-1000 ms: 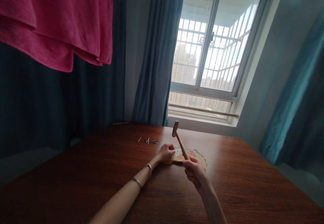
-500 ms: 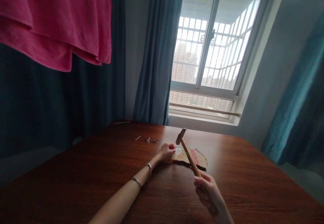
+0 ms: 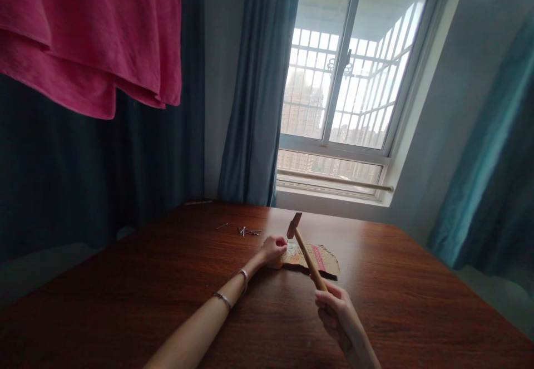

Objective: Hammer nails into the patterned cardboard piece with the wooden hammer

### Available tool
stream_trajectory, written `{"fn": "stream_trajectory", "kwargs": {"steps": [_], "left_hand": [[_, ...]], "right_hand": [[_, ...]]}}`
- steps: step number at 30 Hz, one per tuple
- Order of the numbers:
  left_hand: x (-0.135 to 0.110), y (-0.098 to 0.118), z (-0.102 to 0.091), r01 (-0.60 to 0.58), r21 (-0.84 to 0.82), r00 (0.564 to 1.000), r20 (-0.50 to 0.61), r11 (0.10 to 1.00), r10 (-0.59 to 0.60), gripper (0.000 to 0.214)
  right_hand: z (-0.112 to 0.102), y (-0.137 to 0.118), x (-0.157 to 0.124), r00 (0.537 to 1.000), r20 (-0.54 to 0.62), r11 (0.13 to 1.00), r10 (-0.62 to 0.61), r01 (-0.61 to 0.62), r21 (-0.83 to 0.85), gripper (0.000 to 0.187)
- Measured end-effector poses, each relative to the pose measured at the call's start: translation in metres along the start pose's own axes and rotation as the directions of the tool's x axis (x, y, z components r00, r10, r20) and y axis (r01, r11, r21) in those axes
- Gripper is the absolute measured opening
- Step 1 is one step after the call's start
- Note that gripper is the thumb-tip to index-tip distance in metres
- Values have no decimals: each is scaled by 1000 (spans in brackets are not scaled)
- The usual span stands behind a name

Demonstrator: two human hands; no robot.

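My right hand [image 3: 336, 310] is wrapped round the wooden handle of a hammer [image 3: 307, 255]. The hammer's head is up at the far end of the tilted handle, just right of my left fingers. My left hand [image 3: 273, 248] rests at the left end of a piece of cardboard [image 3: 330, 260] with a torn edge and a pink band. Its thumb and forefinger are pinched round a thin nail, mostly hidden by the fingers and hammer head. Several loose nails [image 3: 249, 232] lie on the table beyond my left hand, with a single nail [image 3: 222, 226] farther left.
The brown wooden table [image 3: 187, 280] reaches to the wall under a barred window [image 3: 334, 107]. Blue curtains [image 3: 250, 90] hang behind and at the right. A pink cloth [image 3: 95, 40] hangs at upper left. A thin strip [image 3: 198, 202] lies at the table's far left edge.
The whole view has shifted slightly. The hammer head sits a little closer to my left fingers. Both hands keep their grips, and the cardboard stays in place.
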State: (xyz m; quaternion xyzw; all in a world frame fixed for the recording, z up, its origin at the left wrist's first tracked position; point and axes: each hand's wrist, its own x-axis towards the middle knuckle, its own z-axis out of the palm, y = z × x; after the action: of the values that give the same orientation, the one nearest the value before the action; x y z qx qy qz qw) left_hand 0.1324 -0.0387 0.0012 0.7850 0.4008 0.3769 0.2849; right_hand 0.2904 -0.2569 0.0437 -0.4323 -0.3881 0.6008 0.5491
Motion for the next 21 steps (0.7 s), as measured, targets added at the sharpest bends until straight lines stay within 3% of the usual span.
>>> {"fn": "stream_trajectory", "kwargs": {"steps": [21], "left_hand": [[-1,0,-2,-4,-1,999,32,1000,4,19]], "right_hand": [[3,-2,-3,1000,15,999,-8,8,-40,26]]}}
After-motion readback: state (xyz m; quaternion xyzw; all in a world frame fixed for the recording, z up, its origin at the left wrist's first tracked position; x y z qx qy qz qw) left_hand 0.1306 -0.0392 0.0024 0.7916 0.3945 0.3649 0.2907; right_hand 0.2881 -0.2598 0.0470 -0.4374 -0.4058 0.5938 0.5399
